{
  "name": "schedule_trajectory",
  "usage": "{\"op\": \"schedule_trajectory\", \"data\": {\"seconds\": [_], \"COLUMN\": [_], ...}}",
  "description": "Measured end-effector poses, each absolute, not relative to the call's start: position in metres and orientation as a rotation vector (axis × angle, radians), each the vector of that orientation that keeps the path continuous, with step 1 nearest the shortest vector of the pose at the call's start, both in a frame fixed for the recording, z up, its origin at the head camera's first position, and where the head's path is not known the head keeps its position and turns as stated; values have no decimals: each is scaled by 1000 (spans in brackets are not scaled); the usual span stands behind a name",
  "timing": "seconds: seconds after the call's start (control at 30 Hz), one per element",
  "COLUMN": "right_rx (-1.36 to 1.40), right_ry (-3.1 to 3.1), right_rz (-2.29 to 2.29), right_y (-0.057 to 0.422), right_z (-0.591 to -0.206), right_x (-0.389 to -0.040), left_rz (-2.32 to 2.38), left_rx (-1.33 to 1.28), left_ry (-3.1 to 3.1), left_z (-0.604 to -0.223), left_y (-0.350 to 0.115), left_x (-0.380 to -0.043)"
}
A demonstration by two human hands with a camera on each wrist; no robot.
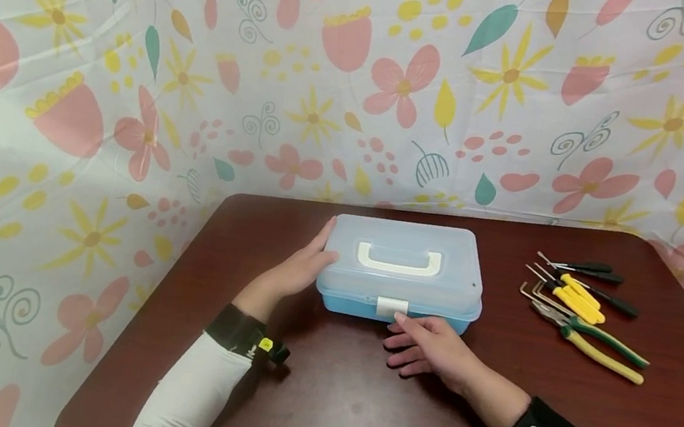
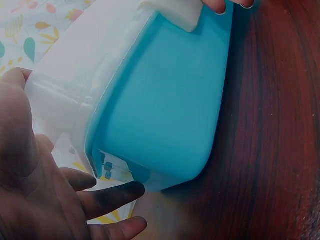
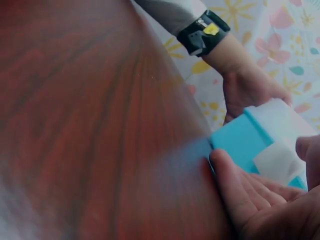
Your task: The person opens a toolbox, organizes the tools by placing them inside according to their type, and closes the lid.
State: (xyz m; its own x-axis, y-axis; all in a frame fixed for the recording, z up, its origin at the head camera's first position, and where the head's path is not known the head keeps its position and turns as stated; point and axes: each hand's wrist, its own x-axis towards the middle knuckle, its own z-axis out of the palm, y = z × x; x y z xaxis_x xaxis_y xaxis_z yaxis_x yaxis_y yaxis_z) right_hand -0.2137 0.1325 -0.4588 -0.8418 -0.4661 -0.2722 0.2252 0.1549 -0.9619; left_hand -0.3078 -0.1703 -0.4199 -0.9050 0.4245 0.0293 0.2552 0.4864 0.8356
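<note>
A plastic toolbox with a cloudy lid, a blue base and a white handle stands on the table, its lid down. My left hand rests against the toolbox's left end, the fingers fairly straight; in the left wrist view the left hand spreads its fingers beside that end. At the front, my right hand is at the white latch, thumb tip by its lower edge and the other fingers loosely extended below. The right wrist view shows the right hand close under the latch.
Right of the toolbox lie pliers with green and yellow handles, hex keys, yellow-handled screwdrivers and black-handled screwdrivers. A flowered cloth hangs behind and left of the dark wooden table.
</note>
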Motion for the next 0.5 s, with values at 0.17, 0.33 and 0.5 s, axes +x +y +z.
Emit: {"op": "schedule_trajectory", "data": {"seconds": [0.17, 0.33, 0.5], "right_rx": [-111, -51, -41], "right_ry": [1864, 1660, 1449], "right_rz": [-1800, -1924, -2056], "right_y": [130, 126, 123], "right_z": [-458, -461, -465], "right_x": [-213, -210, -206], "left_rz": [1390, 1390, 1400], "left_rx": [601, 600, 597], "left_ry": [2544, 2544, 2535], "left_z": [-419, -417, -418], "left_y": [-170, -170, -171], "left_x": [-308, -306, -306]}}
